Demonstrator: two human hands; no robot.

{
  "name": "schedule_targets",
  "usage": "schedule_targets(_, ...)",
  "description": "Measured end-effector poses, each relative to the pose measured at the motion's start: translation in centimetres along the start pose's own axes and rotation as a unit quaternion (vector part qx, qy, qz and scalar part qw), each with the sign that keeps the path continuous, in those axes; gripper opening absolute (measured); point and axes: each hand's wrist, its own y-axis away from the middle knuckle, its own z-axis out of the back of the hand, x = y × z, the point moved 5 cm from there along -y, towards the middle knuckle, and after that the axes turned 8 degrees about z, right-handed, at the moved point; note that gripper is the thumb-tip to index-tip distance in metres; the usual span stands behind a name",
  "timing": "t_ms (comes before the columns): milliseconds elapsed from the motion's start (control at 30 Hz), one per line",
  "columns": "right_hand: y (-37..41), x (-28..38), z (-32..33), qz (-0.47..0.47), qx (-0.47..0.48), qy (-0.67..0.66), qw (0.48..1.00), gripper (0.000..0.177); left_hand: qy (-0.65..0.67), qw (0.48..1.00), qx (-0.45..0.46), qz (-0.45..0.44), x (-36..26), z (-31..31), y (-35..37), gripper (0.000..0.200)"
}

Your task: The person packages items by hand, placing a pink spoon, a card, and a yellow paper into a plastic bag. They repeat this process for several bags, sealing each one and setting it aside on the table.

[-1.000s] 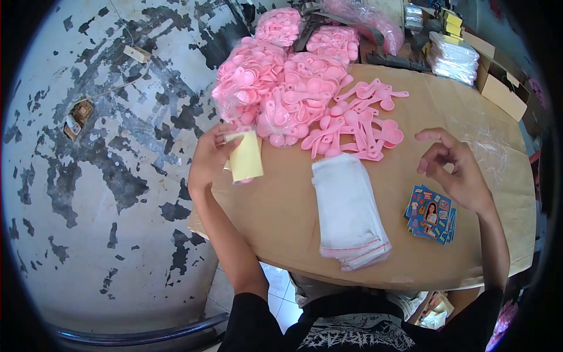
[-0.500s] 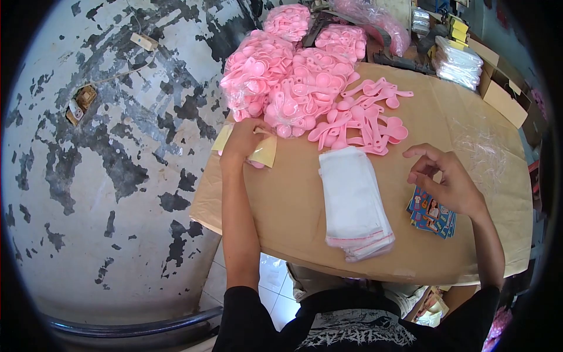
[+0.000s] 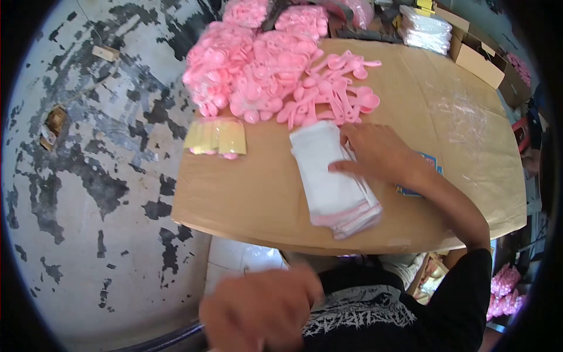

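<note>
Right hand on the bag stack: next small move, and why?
Probably peel the top one off the bag stack with the right hand: its fingers lie flat on it, gripping nothing, and the left hand hangs blurred near the body, off the table.

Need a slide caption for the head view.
Right hand on the bag stack, left hand blurred at the bottom edge, pink spoons heaped behind.
</note>
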Motion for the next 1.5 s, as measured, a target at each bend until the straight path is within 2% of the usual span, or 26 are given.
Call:
schedule_targets(33, -0.1, -0.2, 0.3, -0.017, 0.029, -0.034, 0.999, 0.044, 0.066, 0.997, 0.029, -0.010, -1.4, -2.3, 0.5, 0.020)
schedule_targets(100, 0.0, -0.3, 0.0, -0.026, 0.054, -0.101, 0.993, 0.039, 0.063, 0.997, 0.047, -0.013, -1.8, -3.7, 0.9, 0.005)
schedule_targets(133, 0.2, -0.7, -0.2, -0.019, 0.049, -0.133, 0.990, 0.036, 0.073, 0.994, 0.074, -0.025, -1.3, -3.6, 0.9, 0.005)
schedule_targets(200, 0.0, -0.9, 0.0, -0.002, 0.033, -0.176, 0.984, 0.031, 0.074, 0.995, 0.062, -0.026, -1.1, -3.9, 0.5, 0.005)
schedule_targets(267, 0.3, -0.9, 0.3, 0.011, 0.015, -0.197, 0.980, 0.026, 0.065, 0.998, -0.003, -0.008, -1.3, -4.7, 0.3, 0.007)
schedule_targets(333, 0.6, -0.9, 0.6, -0.005, 0.017, -0.208, 0.978, 0.023, 0.054, 0.998, -0.039, -0.004, -1.3, -5.0, 0.5, 0.009)
schedule_targets(500, 0.5, -1.5, 0.6, 0.022, 0.015, -0.145, 0.989, 0.019, 0.063, 0.995, 0.042, -0.058, -1.0, -4.3, 0.5, 0.010)
schedule_targets(567, 0.7, -1.6, 0.8, 0.052, -0.002, -0.133, 0.990, 0.020, 0.064, 0.997, 0.026, -0.047, -0.9, -4.6, 0.4, 0.011)
schedule_targets(700, 0.7, -1.0, 1.9, 0.011, -0.014, -0.184, 0.983, 0.019, 0.086, 0.996, -0.019, 0.000, -0.6, -4.9, -0.1, 0.014)
schedule_targets(767, 0.7, -1.2, 2.0, -0.011, 0.008, -0.212, 0.977, 0.019, 0.103, 0.995, 0.001, -0.015, -0.5, -4.9, 0.0, 0.015)
schedule_targets(900, 1.0, -1.3, 2.3, 0.050, -0.032, -0.190, 0.980, 0.017, 0.090, 0.989, 0.063, -0.099, 0.6, -4.3, 1.1, 0.016)
schedule_targets(1000, 0.9, -1.3, 2.6, 0.083, -0.021, -0.180, 0.980, 0.018, 0.107, 0.990, 0.069, -0.066, 1.0, -4.6, 0.8, 0.019)
schedule_targets(1100, 1.0, -1.2, 2.3, 0.081, -0.018, -0.236, 0.968, 0.019, -0.050, 0.994, 0.096, 0.015, 1.4, -3.4, 0.2, 0.022)
schedule_targets(1133, 1.1, -1.1, 2.0, 0.067, -0.021, -0.256, 0.964, 0.017, -0.146, 0.985, 0.073, 0.063, 2.7, -2.4, 0.2, 0.021)
schedule_targets(1200, 1.1, -1.4, 1.5, 0.057, -0.027, -0.281, 0.958, 0.015, -0.333, 0.930, 0.026, 0.153, 5.9, 0.3, 0.5, 0.023)
schedule_targets(1267, 1.1, -1.8, 0.7, 0.063, -0.036, -0.297, 0.952, 0.013, -0.550, 0.821, 0.011, 0.152, 9.8, 2.7, 0.2, 0.030)
schedule_targets(1367, 1.2, -2.2, 1.2, 0.075, -0.091, -0.229, 0.966, 0.008, -0.561, 0.799, 0.047, 0.210, 12.5, 4.0, 1.8, 0.023)
schedule_targets(1467, 1.1, -3.6, 3.7, 0.094, -0.179, -0.179, 0.963, 0.009, -0.545, 0.807, 0.015, 0.229, 12.6, 4.0, 2.0, 0.022)
schedule_targets(1500, 1.4, -4.0, 4.8, 0.057, -0.175, -0.232, 0.955, 0.009, -0.544, 0.805, 0.028, 0.236, 12.6, 4.1, 2.2, 0.023)
